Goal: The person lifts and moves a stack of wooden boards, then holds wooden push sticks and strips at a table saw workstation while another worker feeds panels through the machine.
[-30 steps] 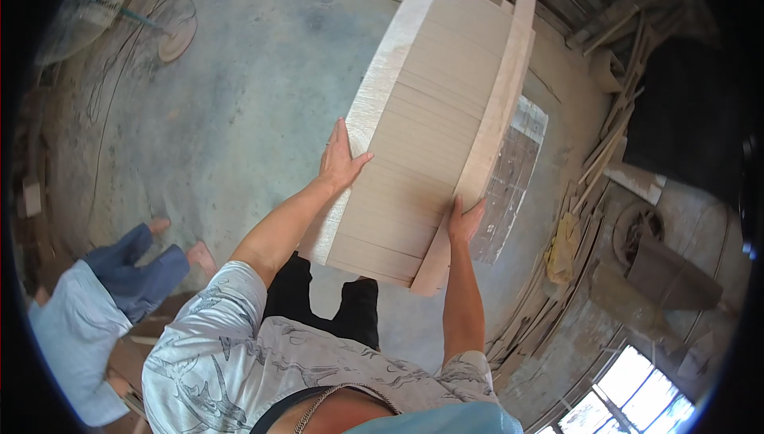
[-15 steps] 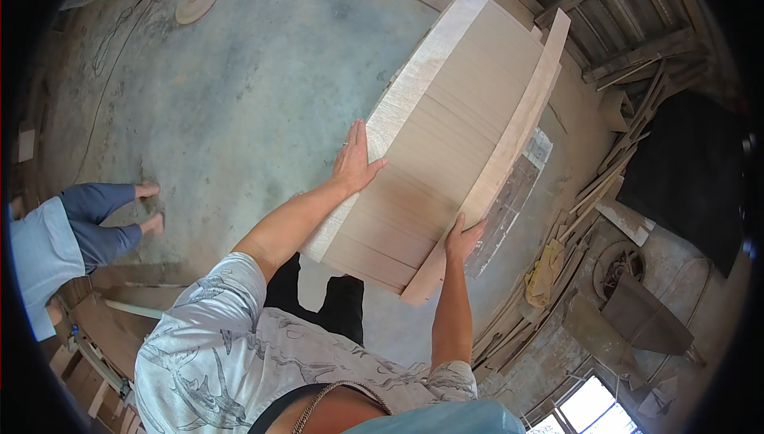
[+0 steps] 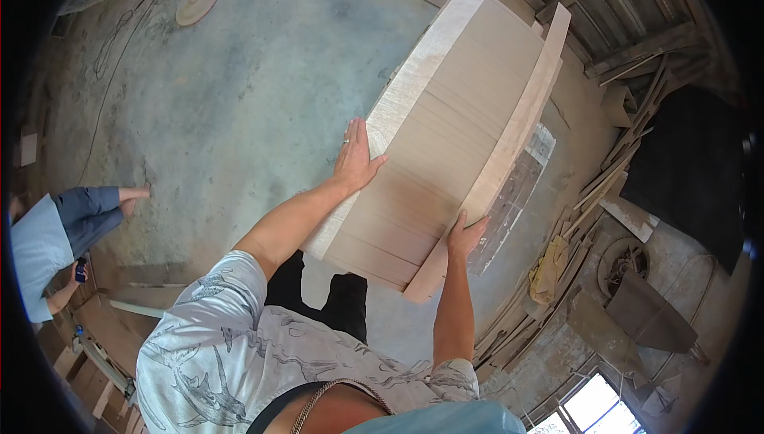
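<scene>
A long stack of pale brown panels lies in front of me, running away to the upper right. A pale wooden board lines its left edge, and another wooden board lines its right. My left hand grips the left board, with fingers straight along its outer side and thumb across the top. My right hand holds the right board near its close end, thumb on top. The undersides of the right fingers are hidden.
A co-worker stands at the left, a phone in one hand. A fan base and cables lie on the floor at upper left. Scrap wood strips, a yellow cloth and a black sheet are on the right.
Both my hands keep their places on the boards, and the stack stays nearly still. The co-worker's legs have shifted, and the hand with the phone has come into view.
</scene>
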The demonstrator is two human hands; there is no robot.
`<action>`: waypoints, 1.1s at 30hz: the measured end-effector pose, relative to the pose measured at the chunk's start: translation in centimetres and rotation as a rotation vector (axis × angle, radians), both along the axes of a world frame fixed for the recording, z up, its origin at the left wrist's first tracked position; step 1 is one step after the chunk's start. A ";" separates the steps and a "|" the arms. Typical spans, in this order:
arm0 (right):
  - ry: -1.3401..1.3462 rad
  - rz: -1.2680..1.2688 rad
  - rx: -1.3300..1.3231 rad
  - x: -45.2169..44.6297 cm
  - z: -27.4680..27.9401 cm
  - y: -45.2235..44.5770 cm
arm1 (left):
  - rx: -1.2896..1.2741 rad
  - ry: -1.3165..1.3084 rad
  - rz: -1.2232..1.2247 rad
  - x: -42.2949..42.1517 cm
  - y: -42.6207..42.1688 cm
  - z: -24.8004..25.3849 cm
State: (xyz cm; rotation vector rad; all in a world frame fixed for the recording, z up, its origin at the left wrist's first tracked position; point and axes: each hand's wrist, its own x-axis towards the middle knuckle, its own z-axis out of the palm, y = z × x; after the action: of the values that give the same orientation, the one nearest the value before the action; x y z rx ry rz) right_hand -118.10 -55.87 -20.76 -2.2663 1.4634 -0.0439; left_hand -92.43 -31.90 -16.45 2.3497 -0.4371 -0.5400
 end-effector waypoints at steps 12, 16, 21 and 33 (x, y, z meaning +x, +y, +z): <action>-0.039 0.011 -0.062 -0.6 -2.3 -0.8 | 0.072 0.117 0.101 -4.4 9.0 1.7; -0.023 -0.006 -0.014 -0.8 -0.9 0.0 | 0.182 0.306 0.123 -10.1 12.9 2.0; -0.053 -0.004 -0.026 -0.7 -1.1 -0.4 | 0.126 0.314 0.166 -12.6 13.4 -0.3; -0.042 -0.073 0.019 -0.8 -1.6 -0.6 | 0.168 0.252 0.112 -13.6 13.1 -1.1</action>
State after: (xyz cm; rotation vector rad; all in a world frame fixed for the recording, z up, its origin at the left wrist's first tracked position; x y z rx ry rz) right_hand -118.86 -56.45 -22.33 -2.1836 1.5177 -0.0981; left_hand -106.01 -18.79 -17.57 2.4051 -0.1482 -0.8340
